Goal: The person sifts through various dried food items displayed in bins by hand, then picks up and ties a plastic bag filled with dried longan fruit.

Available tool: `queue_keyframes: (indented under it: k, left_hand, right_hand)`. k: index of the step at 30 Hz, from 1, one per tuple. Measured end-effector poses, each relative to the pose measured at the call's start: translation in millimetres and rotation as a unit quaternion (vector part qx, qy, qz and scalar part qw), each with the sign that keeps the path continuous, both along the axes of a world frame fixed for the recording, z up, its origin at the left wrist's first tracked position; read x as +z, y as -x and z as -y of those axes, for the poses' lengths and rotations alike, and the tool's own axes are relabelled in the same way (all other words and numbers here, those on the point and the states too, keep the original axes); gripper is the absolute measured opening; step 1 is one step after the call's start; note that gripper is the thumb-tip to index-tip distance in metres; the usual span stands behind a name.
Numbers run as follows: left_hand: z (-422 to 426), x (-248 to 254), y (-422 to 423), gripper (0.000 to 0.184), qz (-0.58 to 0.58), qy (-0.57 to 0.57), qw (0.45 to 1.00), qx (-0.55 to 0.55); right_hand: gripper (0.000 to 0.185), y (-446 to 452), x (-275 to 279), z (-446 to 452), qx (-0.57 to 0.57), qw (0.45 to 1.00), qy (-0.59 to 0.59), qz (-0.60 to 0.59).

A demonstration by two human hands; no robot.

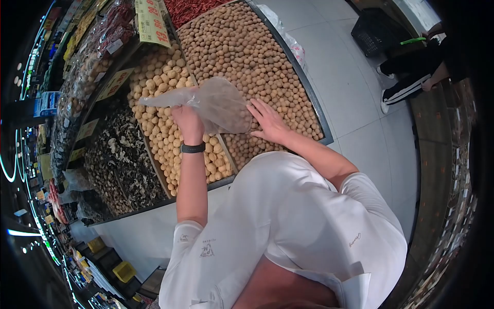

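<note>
A clear plastic bag hangs over the bins, its mouth spread toward the right and its twisted tail pointing left. My left hand, with a dark watch on the wrist, is closed on the bag; part of its fingers is hidden behind the plastic. At the bag's right edge, my right hand lies with fingers spread over the brown round dried fruit, which look like dried longans. Whether its fingertips touch the bag I cannot tell. Pale walnuts fill the bin under my left hand.
Black dried fungus lies in a bin at left, and dried red chillies at the top. Price signs stand among bagged goods. A dark rim borders the bins. On the right, a person stands near a black basket.
</note>
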State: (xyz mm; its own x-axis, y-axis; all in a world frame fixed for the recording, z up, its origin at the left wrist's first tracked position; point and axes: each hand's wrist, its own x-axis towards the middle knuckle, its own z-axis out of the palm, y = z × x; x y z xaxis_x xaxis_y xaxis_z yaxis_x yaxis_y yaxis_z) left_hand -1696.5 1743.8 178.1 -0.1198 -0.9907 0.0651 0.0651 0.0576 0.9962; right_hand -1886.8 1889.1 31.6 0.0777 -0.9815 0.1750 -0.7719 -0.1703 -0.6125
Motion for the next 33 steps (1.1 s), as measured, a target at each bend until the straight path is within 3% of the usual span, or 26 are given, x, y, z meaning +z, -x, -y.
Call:
queue_keyframes:
  k: [7, 15, 22, 28, 33]
  left_hand:
    - [-17, 5, 21, 0.023, 0.001, -0.004, 0.999, -0.039]
    - [-22, 30, 23, 0.019, -0.08, -0.012, 0.994, -0.069]
    - [-17, 19, 8, 0.015, -0.102, -0.015, 0.994, -0.047]
    - [-22, 17, 5, 0.017, -0.15, -0.112, 0.981, -0.05]
    - [-48, -18, 26, 0.018, -0.135, -0.14, 0.98, -0.038]
  right_hand:
    - [0.104, 3, -2, -6, -0.015, 1.0, 0.015, 0.01]
    - [0.104, 5, -1, -13, -0.029, 0.999, 0.007, 0.017]
    - [0.099, 4, -2, -17, -0.019, 1.0, 0.003, 0.003]
    - [0.096, 2, 1, -17, -0.008, 1.0, -0.011, -0.015]
    - [0.097, 4, 15, -25, -0.028, 0.999, -0.041, -0.003]
